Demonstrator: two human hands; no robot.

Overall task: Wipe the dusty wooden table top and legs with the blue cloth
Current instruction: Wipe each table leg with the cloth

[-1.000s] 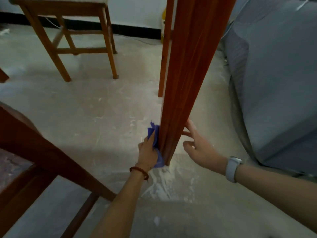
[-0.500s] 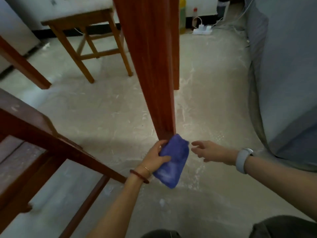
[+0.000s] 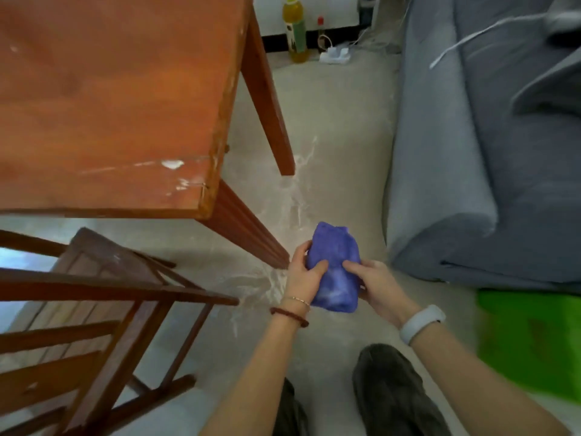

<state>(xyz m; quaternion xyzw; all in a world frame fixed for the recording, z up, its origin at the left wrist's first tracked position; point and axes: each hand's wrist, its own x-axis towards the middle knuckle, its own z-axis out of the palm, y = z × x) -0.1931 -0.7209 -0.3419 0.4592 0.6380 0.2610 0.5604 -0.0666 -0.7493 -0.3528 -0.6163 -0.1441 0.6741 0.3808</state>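
A folded blue cloth (image 3: 334,267), streaked white with dust, is held in the air between both hands, just beside the foot of the near table leg (image 3: 243,229). The left hand (image 3: 303,273) grips its left edge, thumb curled over the top; the right hand (image 3: 375,286) pinches its right side, thumb on the cloth. The table top (image 3: 110,99) shows white smears near its corner. White dust streaks the floor (image 3: 330,127). A chair (image 3: 94,297) stands left, a grey sofa (image 3: 484,152) right.
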